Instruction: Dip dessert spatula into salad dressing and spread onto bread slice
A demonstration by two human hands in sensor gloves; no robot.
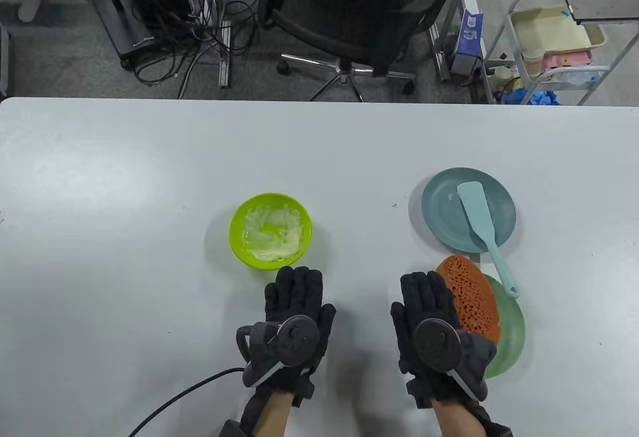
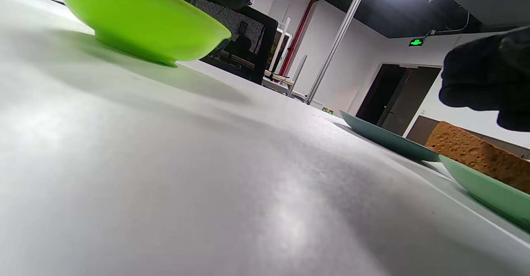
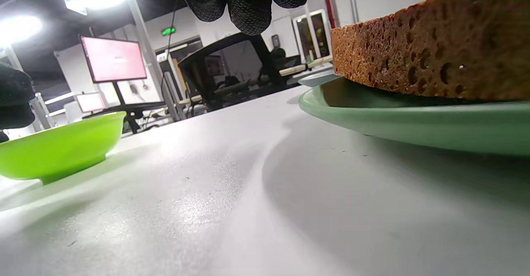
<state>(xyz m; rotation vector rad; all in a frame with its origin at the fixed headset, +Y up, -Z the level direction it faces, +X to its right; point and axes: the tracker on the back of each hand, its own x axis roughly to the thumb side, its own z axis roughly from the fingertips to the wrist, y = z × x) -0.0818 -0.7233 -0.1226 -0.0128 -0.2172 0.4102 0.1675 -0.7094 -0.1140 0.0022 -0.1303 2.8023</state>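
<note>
Both hands' grip empty, flat on tabletop: left hand (image 1: 294, 317), right hand (image 1: 434, 327). Spatula (image 1: 481, 224) untouched on far-right plate (image 1: 439, 207); dressing bowl (image 1: 270, 231) undipped, bread (image 1: 469, 302) looks unspread. All steps left.

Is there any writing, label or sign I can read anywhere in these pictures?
Nothing legible.
Green ceiling sign: glowing, too small to read.
Blue box on the floor: print too blurred.
Pink monitor screen: washed out, no text readable.

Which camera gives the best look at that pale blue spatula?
The table view: the whole spatula shows, blade on the blue plate, handle reaching toward the bread slice. Neither wrist view shows the spatula.
</note>
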